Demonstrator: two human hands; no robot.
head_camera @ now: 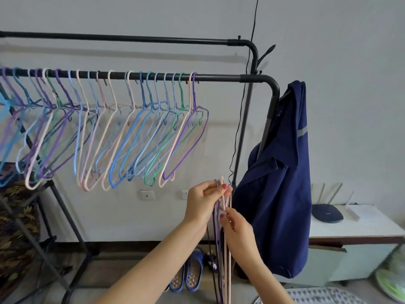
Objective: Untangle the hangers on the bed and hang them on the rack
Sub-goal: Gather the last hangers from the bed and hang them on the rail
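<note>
A black metal clothes rack (219, 78) with two horizontal rails stood against the pale wall, and its lower rail carried a long row of thin plastic-coated wire hangers (122, 132) in purple, pink, blue and green, hooked side by side from the left edge to just short of the rail's right bend. In front of the rack, below that bend, the person held a small bunch of purple and pink wire hangers (221, 238) hanging straight down, edge-on to the camera. The left hand (202, 201) gripped the bunch near its top, fingers curled round the wires with the hooks sticking up just above them. The right hand (237, 227), just below, pinched one pale pink wire of the bunch between thumb and fingertips. A dark blue jacket (282, 183) hung from the rack's right end post, just beside the hands. A pair of blue slippers (186, 275) lay on the floor under the rack. To the right, a white desk (372, 229) carried a dark router with white antennas (327, 212).
</note>
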